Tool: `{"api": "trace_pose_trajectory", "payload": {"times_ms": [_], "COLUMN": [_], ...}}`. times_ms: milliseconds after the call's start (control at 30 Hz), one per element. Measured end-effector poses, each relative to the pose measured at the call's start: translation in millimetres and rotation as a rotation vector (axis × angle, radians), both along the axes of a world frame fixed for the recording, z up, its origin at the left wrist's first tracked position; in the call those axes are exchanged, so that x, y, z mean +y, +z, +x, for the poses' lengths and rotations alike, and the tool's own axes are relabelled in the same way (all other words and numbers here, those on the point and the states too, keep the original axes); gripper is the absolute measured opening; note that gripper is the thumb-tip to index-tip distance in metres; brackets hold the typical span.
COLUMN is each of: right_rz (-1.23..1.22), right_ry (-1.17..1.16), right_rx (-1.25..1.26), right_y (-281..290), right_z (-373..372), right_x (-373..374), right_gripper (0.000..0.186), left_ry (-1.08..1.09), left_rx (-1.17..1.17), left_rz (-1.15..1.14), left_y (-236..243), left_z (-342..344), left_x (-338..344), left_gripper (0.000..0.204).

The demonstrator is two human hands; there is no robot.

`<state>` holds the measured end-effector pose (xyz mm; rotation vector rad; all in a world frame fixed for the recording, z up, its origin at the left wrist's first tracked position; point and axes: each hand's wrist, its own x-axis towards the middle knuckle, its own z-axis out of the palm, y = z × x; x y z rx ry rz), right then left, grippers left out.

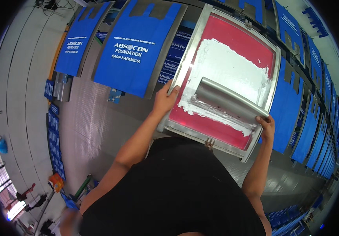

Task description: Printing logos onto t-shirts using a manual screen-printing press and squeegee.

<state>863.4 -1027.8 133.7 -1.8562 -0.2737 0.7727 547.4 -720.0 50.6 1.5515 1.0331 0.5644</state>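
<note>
A screen-printing frame (224, 148) with metal edges lies tilted in front of me. Its mesh is red (226, 29) at the far and near ends, with white ink (224, 55) spread thickly over the middle. My left hand (165, 99) grips the frame's left edge, thumb on top. Across the near half of the ink lies a long grey metal squeegee (226, 96), slanting down to the right. My right hand (267, 126) holds its right end, close to the frame's right side. The squeegee's lower edge, against the ink, is partly hidden.
Blue printed bag-shaped sheets (128, 51) lie on grey boards to the left, and more blue sheets (285, 106) run in a row at right. A metal piece (62, 88) hangs at the left board's end. An orange bag (55, 183) sits at lower left.
</note>
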Motion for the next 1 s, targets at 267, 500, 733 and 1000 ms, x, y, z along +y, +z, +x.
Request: {"api": "trace_pose_trajectory", "payload": {"times_ms": [267,500,733,1000], "right_rz": [0.092,0.111,0.023,0.002], "right_ry": [0.127,0.206,0.124,0.056], "right_rx": [0.033,0.018,-0.100,-0.021], "right_y": [5,22,44,8], "right_z": [-6,-19,-63,-198], "right_x": [48,76,91,231], "right_gripper": [0.033,0.034,0.045,0.034], "left_ry": [0.101,0.172,0.071,0.046], "left_rx": [0.021,0.000,-0.012,-0.061], "left_rz": [0.035,0.088,0.149,-0.075], "left_y": [8,46,19,-2], "left_z": [-37,-64,-90,-202], "left_x": [19,24,78,226], "left_gripper": [0.047,0.047,0.058,0.051]}}
